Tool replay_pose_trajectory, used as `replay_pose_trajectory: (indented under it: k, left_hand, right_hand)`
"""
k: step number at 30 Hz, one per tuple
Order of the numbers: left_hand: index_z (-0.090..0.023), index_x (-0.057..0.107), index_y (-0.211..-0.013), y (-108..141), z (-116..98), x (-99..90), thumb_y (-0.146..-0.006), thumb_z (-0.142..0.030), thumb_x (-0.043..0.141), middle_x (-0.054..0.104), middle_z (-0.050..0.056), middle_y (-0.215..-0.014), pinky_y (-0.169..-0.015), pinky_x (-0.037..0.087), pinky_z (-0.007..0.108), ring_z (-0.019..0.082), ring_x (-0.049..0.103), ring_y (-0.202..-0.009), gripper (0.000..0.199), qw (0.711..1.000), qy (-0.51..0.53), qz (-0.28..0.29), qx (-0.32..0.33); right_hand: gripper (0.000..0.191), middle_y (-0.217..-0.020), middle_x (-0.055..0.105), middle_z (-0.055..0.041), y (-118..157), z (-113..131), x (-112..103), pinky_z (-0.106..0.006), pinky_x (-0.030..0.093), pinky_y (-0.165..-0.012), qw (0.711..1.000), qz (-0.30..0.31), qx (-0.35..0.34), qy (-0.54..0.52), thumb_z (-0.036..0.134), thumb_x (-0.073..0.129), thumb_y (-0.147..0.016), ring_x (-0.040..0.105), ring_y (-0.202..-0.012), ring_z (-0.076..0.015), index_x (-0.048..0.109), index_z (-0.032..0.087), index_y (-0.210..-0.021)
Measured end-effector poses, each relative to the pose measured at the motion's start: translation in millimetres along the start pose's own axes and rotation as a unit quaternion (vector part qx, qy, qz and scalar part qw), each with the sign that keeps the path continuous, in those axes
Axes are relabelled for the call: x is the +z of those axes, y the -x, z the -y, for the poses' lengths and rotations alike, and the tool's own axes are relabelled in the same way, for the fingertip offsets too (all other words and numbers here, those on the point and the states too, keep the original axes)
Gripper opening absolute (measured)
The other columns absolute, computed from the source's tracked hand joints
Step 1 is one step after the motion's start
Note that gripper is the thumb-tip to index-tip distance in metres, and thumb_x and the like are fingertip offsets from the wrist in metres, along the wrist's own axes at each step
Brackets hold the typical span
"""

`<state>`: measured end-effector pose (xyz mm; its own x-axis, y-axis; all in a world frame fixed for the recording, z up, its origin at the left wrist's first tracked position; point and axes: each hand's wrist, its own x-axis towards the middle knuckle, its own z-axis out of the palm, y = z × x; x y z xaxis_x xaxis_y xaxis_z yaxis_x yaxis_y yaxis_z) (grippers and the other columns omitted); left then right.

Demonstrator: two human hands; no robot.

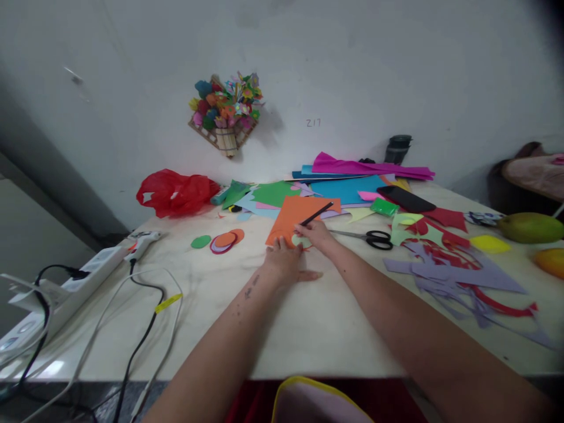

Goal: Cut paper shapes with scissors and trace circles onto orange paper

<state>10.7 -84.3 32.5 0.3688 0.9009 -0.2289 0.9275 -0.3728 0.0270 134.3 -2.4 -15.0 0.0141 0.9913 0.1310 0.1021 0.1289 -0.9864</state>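
An orange sheet (293,214) lies on the table in front of me. My left hand (284,258) rests flat on its near edge, fingers spread and thumb stretched to the right. In my right hand (315,232) is a dark pencil (318,212), tilted up to the right; its tip is hidden by the fingers. A small pale green disc (299,240) lies on the sheet beneath my right hand. Left of the sheet are a green disc (201,241) and a few overlapping orange and red-edged discs (224,241). Scissors (368,237) with black handles lie to the right.
A white power strip (88,276), a glue gun (143,244) and cables are at left. A red plastic bag (174,194) and coloured sheets (348,188) line the back. Purple scraps (480,279), a black phone (408,198) and mangoes (529,227) are at right.
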Motion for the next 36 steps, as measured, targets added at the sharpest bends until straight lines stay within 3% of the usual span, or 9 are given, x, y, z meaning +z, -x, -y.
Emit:
replay_pose_trajectory:
  k: [7, 12, 23, 31, 36]
  left_hand:
    - [-0.018, 0.011, -0.142, -2.5, 2.8, 0.5, -0.060, -0.081, 0.037, 0.018, 0.018, -0.145, -0.099, 0.021, 0.052, 0.040, 0.013, -0.131, 0.107, 1.000, 0.018, -0.003, 0.000]
    - [-0.020, 0.023, -0.139, 0.8, -4.4, -1.4, -0.063, -0.080, 0.036, 0.016, 0.019, -0.145, -0.099, 0.020, 0.053, 0.041, 0.013, -0.131, 0.098, 1.000, -0.001, 0.002, -0.016]
    - [-0.022, 0.028, -0.137, -0.8, -3.8, 1.6, -0.062, -0.083, 0.032, 0.023, 0.018, -0.142, -0.096, 0.024, 0.052, 0.042, 0.020, -0.128, 0.097, 1.000, -0.017, -0.017, -0.012]
    - [-0.020, 0.027, -0.138, 1.0, -5.0, -0.6, -0.063, -0.081, 0.033, 0.021, 0.018, -0.144, -0.096, 0.024, 0.051, 0.041, 0.018, -0.129, 0.097, 1.000, -0.021, -0.009, -0.015]
    - [-0.020, 0.025, -0.139, -0.7, -3.6, 1.0, -0.063, -0.081, 0.033, 0.020, 0.018, -0.144, -0.097, 0.023, 0.053, 0.042, 0.017, -0.129, 0.098, 1.000, -0.016, -0.006, -0.013]
  right_hand:
    - [0.010, -0.069, 0.068, -0.0057, 1.5, 1.2, -1.4, -0.028, 0.051, -0.069, 1.000, 0.001, 0.017, -0.023, 0.023, 0.061, -0.072, 0.065, -0.070, -0.0149, 0.062, 0.013, -0.071]
    - [0.009, -0.068, 0.068, -0.0059, 0.7, 0.3, -1.8, -0.026, 0.052, -0.069, 1.000, 0.000, 0.014, -0.026, 0.022, 0.062, -0.071, 0.064, -0.067, -0.0135, 0.063, 0.013, -0.072]
    - [0.021, -0.074, 0.069, -0.0060, -4.6, -8.5, -3.5, -0.029, 0.050, -0.071, 0.998, 0.002, -0.052, 0.018, 0.032, 0.063, -0.068, 0.065, -0.074, -0.0171, 0.066, 0.013, -0.074]
    - [0.024, -0.066, 0.065, -0.0030, -1.8, -5.8, -4.0, -0.026, 0.046, -0.063, 0.987, -0.005, -0.053, 0.152, 0.037, 0.061, -0.067, 0.060, -0.066, -0.0155, 0.065, 0.013, -0.068]
    - [0.026, -0.071, 0.067, -0.0050, -2.9, -6.9, -3.1, -0.025, 0.044, -0.062, 0.968, 0.002, -0.071, 0.241, 0.039, 0.057, -0.073, 0.061, -0.071, -0.0167, 0.066, 0.014, -0.073]
